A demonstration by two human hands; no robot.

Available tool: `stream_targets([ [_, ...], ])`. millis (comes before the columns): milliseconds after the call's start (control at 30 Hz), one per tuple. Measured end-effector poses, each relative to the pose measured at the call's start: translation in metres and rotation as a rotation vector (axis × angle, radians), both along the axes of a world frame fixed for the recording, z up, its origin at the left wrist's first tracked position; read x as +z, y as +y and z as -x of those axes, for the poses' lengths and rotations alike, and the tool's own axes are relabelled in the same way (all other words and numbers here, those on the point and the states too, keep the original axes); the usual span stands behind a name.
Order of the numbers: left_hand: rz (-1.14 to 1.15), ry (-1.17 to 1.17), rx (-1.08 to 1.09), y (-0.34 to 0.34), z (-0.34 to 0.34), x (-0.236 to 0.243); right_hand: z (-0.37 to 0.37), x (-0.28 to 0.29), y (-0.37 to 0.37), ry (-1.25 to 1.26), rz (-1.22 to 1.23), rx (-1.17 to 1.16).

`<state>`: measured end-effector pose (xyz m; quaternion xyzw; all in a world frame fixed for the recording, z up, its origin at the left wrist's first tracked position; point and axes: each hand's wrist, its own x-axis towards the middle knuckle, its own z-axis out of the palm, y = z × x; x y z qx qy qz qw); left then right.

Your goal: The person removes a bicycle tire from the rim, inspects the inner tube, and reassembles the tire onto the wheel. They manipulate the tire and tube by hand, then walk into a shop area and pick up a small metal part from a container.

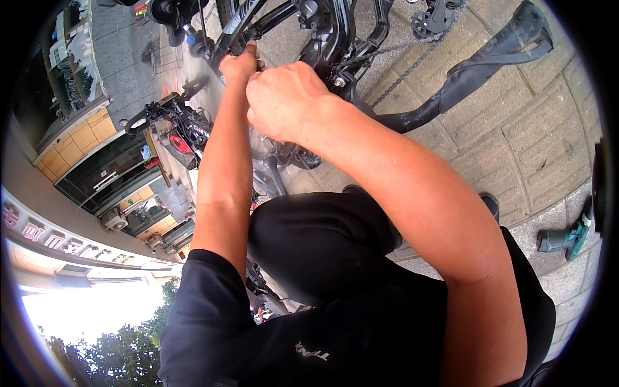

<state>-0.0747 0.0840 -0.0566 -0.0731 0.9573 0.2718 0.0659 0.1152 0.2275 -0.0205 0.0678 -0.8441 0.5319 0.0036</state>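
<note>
A black bicycle (332, 29) fills the top of the head view, with a rear derailleur (429, 22) and a hanging chain (403, 84). My left hand (240, 64) is at a dark part of its frame, fingers curled around something I cannot make out. Just right of it and nearer to me, my right hand (287, 100) is closed, knuckles up, against the bicycle's parts; what it grips is hidden. A long black bicycle part (477, 68) extends to the upper right over the paving.
Paving slabs (516, 142) lie to the right, with a green power tool (574, 235) on them. Another bicycle with red parts (174, 135) stands behind my left arm. Shopfronts (90, 180) line the left side, and my black-clad knee (303, 238) is below my hands.
</note>
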Motion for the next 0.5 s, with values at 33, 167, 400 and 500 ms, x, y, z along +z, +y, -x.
stream_targets([
  [33,-0.003,-0.005,0.002,-0.0003,0.0004,-0.0003,-0.0001,0.0002,0.0004,-0.002,0.001,0.002],
  [167,0.021,0.010,-0.008,-0.0042,0.0043,-0.0027,-0.0006,0.0009,0.0008,0.001,-0.001,0.000],
  [400,0.031,0.012,-0.002,-0.0038,0.0042,-0.0030,-0.0001,0.0001,0.0000,0.000,0.000,-0.003],
  [500,0.050,0.019,-0.002,0.0002,0.0007,-0.0006,0.0001,-0.0006,-0.0012,0.010,-0.001,-0.016],
])
